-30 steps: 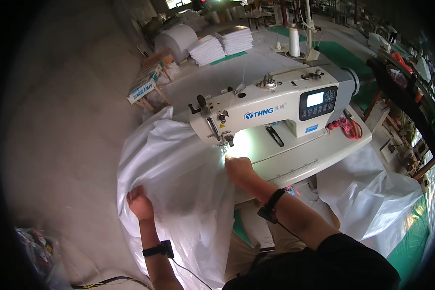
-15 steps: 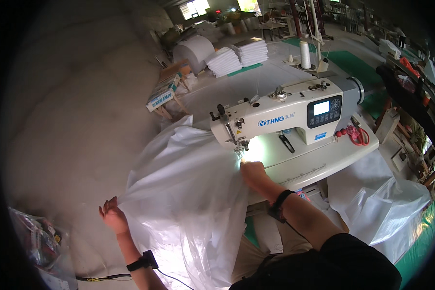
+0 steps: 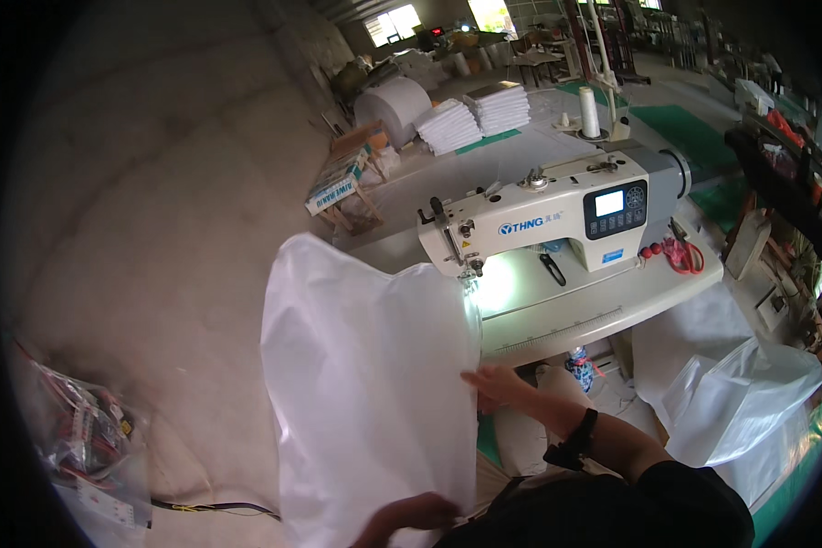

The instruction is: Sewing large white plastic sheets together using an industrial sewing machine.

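Observation:
A large white plastic sheet (image 3: pixel 365 356) hangs from the left end of the sewing machine (image 3: pixel 539 219) down toward my lap. Its upper edge runs up to the lit needle area. My right hand (image 3: pixel 500 385) is closed at the sheet's right edge, just below the front of the machine bed, with fingertips over the material. Low in the picture, my left hand (image 3: pixel 425 511) lies against the lower part of the sheet. It is dark and its fingers are hard to make out.
Black thread snips (image 3: pixel 552 269) and red-handled scissors (image 3: pixel 685 257) lie on the machine bed. A thread cone (image 3: pixel 589 113) stands behind. More white plastic (image 3: pixel 740 393) hangs at the right. A clear bag (image 3: pixel 91 429) sits on the floor at the left, near a black cable (image 3: pixel 215 507).
My left hand has moved from the sheet's left edge down and right toward my lap. My right hand has come down from the needle along the sheet's edge. The sheet now hangs smoother.

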Demonstrator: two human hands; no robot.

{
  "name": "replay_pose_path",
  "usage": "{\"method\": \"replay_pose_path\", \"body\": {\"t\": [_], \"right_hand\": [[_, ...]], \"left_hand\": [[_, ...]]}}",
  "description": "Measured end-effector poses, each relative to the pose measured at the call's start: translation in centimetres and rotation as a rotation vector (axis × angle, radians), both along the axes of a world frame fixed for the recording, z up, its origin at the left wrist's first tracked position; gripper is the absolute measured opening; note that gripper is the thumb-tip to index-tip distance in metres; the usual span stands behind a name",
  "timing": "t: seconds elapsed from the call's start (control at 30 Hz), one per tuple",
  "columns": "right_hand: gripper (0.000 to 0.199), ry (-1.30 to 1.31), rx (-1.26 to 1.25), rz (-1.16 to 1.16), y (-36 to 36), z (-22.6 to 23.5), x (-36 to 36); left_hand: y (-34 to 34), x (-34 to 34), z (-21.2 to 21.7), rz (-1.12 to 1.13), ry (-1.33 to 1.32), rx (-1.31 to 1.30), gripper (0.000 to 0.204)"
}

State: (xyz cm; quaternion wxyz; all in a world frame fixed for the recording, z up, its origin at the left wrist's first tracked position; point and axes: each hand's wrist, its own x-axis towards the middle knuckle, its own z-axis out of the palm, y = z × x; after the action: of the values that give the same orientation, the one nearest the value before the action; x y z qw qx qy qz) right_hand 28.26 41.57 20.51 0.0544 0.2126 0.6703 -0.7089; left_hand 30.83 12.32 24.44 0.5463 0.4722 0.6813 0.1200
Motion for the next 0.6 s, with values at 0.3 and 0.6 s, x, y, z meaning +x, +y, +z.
{"method": "replay_pose_path", "body": {"t": [0.3, 0.6], "right_hand": [[0.020, 0.115, -0.345, -0.002, 1.4, -2.4, 1.6], [0.017, 0.677, 0.372, 0.714, -8.9, 1.6, 7.5]], "left_hand": [[15.1, -8.3, 3.4, 0.327, 1.166, 0.836, 0.031], [7.5, -22.3, -2.5, 0.919, 1.207, -0.017, 0.056]]}}
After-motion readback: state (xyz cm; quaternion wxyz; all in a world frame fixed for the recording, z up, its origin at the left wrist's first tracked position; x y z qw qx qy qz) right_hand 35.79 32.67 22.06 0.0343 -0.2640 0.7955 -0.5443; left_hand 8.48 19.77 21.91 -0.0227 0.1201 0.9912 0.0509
